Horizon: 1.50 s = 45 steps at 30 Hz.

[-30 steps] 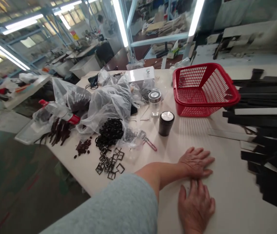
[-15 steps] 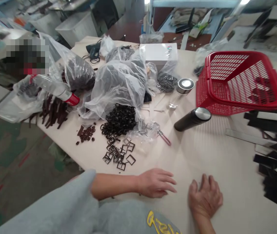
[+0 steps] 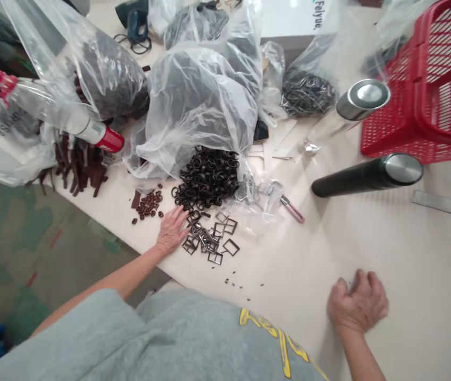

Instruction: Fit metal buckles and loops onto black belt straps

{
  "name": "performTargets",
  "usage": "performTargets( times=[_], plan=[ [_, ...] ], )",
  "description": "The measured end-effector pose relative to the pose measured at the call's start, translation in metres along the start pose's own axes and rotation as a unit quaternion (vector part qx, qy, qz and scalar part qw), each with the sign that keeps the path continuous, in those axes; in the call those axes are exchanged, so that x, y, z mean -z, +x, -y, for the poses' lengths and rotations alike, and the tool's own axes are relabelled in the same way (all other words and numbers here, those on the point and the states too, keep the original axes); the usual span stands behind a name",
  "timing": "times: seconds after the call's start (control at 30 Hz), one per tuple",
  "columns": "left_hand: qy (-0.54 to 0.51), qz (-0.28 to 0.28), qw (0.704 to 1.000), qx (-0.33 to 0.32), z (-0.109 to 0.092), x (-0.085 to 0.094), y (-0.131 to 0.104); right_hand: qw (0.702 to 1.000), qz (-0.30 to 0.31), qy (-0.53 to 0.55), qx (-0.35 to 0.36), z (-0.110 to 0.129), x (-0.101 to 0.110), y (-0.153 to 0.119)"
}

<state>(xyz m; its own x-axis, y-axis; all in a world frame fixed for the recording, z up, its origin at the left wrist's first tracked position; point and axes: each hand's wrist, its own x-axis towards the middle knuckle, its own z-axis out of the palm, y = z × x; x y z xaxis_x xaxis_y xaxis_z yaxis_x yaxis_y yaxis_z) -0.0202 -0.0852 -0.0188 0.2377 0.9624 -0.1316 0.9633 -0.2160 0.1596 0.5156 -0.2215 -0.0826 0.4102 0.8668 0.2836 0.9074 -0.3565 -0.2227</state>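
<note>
My left hand (image 3: 172, 229) lies with spread fingers at the edge of the black ring pile (image 3: 208, 179), just left of the metal buckles (image 3: 205, 238). Its fingertips reach the lower left of the rings. Small brown pieces (image 3: 149, 204) are scattered to its upper left. On the bare tabletop at the right, my right hand (image 3: 358, 302) rests with its fingers curled and slightly apart, and no object shows in it. A few tiny dark bits (image 3: 233, 280) lie on the table between the hands.
Behind the rings are large plastic bags (image 3: 201, 100). A black flask (image 3: 364, 176), a clear bottle (image 3: 340, 114) and a red basket (image 3: 418, 100) stand at the right. A pink-handled tool (image 3: 292, 209) lies mid-table; a red-capped bottle (image 3: 59, 108) leans at the left.
My left hand has moved left and away from me to the rings and buckles. My right hand's fingers are more curled. The view has shifted closer to the table.
</note>
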Motion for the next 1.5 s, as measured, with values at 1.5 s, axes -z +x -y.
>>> performTargets(
  times=[1.5],
  plan=[
    [-0.039, -0.026, 0.998, 0.032, -0.008, -0.004, 0.003, 0.863, 0.218, 0.171, 0.423, 0.226, 0.012, 0.011]
  ],
)
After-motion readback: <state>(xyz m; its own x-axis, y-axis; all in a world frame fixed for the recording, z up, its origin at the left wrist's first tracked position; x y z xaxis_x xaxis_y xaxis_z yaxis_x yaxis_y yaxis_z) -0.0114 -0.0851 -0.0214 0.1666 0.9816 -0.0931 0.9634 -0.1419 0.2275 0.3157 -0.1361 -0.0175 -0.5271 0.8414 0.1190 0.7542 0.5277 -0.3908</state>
